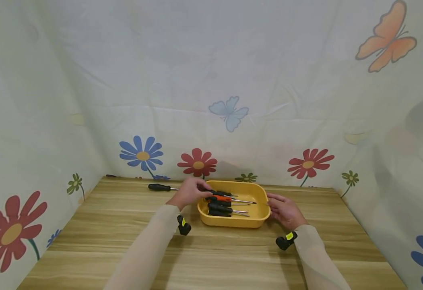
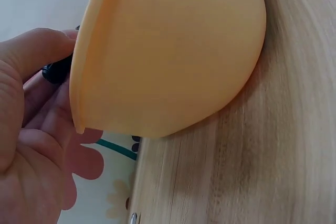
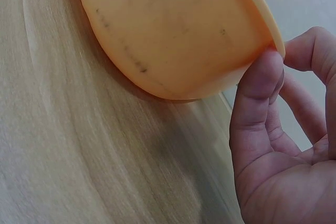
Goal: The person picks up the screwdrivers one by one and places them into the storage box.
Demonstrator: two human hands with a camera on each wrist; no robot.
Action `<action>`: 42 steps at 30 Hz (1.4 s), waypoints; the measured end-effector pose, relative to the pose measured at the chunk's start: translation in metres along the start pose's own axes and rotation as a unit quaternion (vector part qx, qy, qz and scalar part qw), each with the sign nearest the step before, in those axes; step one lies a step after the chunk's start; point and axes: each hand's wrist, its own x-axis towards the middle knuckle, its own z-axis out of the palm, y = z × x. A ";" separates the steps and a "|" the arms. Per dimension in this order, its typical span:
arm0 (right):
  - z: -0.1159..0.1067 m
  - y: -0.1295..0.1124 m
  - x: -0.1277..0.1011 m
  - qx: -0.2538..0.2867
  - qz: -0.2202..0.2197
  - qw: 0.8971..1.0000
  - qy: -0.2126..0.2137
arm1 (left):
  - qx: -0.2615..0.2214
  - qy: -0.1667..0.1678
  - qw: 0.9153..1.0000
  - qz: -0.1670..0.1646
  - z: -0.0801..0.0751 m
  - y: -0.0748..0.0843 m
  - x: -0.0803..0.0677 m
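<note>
A yellow plastic tray [image 1: 233, 222] stands on the table, with several screwdrivers lying in it. Most handles are black; one screwdriver [image 1: 221, 198] has an orange and black handle. Over the tray's left end, my left hand [image 1: 190, 192] grips a screwdriver by its black handle [image 2: 56, 71]; the tray wall hides most of it in the left wrist view. My right hand [image 1: 285, 211] pinches the rim at the tray's right end, thumb [image 3: 258, 85] against the outer wall.
Another black-handled screwdriver [image 1: 159, 187] lies on the wooden table [image 1: 229, 257] left of the tray, its tip hidden behind my left hand. A flowered cloth [image 1: 233, 141] hangs behind the table and along both sides.
</note>
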 end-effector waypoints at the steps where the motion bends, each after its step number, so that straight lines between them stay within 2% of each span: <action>1: 0.000 0.000 0.000 0.000 0.000 1.000 0.000 | 0.002 -0.001 1.000 -0.003 0.001 0.001 0.001; 8: -0.002 0.001 0.002 0.005 -0.004 1.000 -0.004 | 0.014 -0.017 1.000 -0.009 0.007 0.007 0.007; 14: -0.001 0.000 0.000 0.002 -0.007 1.000 -0.006 | 0.022 -0.036 0.999 0.002 0.014 0.008 0.012; 22: 0.000 -0.001 -0.001 0.004 -0.007 1.000 -0.008 | 0.064 -0.060 0.996 0.020 0.020 0.016 0.013; 30: 0.000 -0.002 -0.001 0.004 -0.008 1.000 -0.011 | 0.122 -0.084 0.989 0.018 0.023 0.019 0.016; 35: 0.001 -0.001 -0.001 0.004 -0.007 1.000 -0.009 | 0.159 -0.104 0.981 0.027 0.024 0.019 0.018; 42: 0.001 -0.001 0.000 0.003 -0.007 1.000 -0.007 | 0.183 -0.116 0.976 0.022 0.024 0.024 0.017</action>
